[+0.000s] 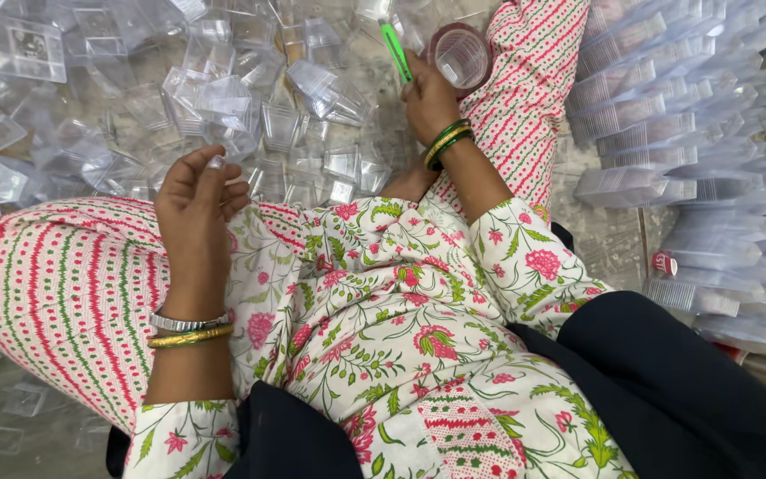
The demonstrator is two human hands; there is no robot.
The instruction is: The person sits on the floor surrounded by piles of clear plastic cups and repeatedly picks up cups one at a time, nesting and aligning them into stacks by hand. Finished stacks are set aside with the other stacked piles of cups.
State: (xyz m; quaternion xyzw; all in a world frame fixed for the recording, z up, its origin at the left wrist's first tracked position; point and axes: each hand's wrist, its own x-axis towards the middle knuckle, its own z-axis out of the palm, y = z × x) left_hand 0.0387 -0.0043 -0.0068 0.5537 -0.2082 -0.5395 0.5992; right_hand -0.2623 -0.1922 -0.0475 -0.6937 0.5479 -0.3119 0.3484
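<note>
My right hand (427, 99) reaches forward over my right knee and grips a thin green stick-like tool (394, 51) that points away from me. A tape roll with a reddish core (460, 55) sits against the fingers of that hand, on the patterned trouser leg. My left hand (195, 202) rests on my left knee with its fingers loosely curled and nothing in it. Just beyond it lie loose clear plastic boxes (223, 102).
Several clear plastic containers and lids (37, 53) lie scattered over the floor ahead and to the left. Nested stacks of clear trays (693, 133) are piled along the right side. A dark cloth (667, 390) lies over my lap at lower right.
</note>
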